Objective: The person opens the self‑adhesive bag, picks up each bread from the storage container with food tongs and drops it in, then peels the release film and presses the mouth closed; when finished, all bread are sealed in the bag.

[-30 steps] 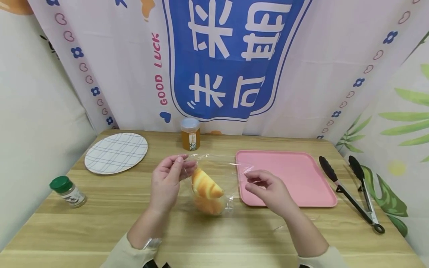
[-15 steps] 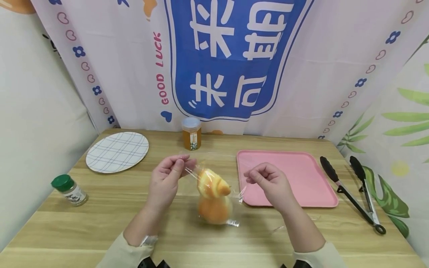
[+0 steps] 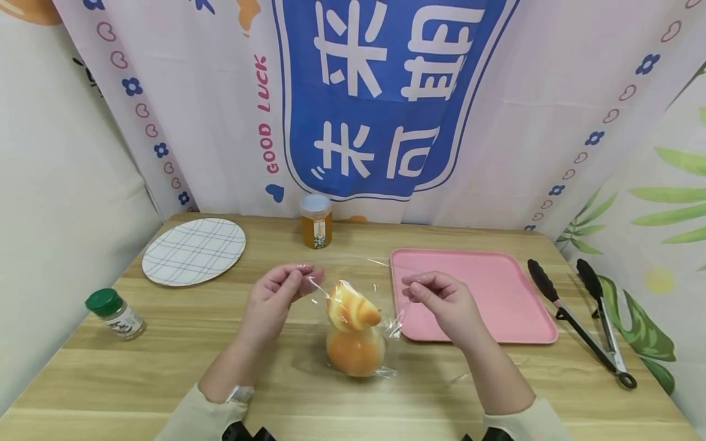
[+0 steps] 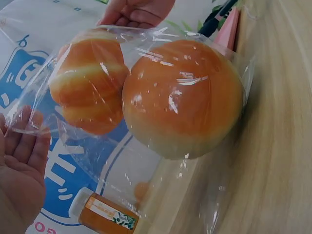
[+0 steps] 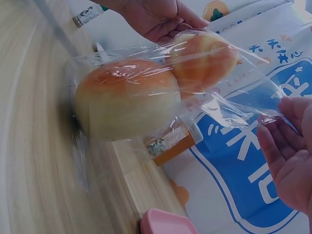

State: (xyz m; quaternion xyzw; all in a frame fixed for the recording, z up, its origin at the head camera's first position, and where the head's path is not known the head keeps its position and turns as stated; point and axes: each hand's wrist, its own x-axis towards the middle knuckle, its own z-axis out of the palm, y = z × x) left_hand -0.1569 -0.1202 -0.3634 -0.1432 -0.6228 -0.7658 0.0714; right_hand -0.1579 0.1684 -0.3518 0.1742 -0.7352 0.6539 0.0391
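A clear plastic bag (image 5: 229, 105) hangs between the two hands, its top edge stretched from one to the other. Inside it a round bun (image 3: 355, 352) lies at the bottom, with a striped croissant-like bread roll (image 3: 350, 306) resting on top. My left hand (image 3: 274, 300) pinches the bag's upper left edge between thumb and fingers. On the opposite side my right hand (image 3: 445, 303) pinches the upper right edge. In the left wrist view the bun (image 4: 183, 97) shows beside the roll (image 4: 92, 83) through the film.
A pink tray (image 3: 480, 294) lies to the right, with black-tipped tongs (image 3: 584, 331) beyond it. Behind the bag stands a jar of amber contents (image 3: 317, 226). A checked plate (image 3: 193, 252) and a green-capped shaker (image 3: 116, 313) are at the left.
The roll and bun have shifted right and settled lower in the bag, the roll turning with its tip to the right. Both hands keep their hold and have moved only slightly.
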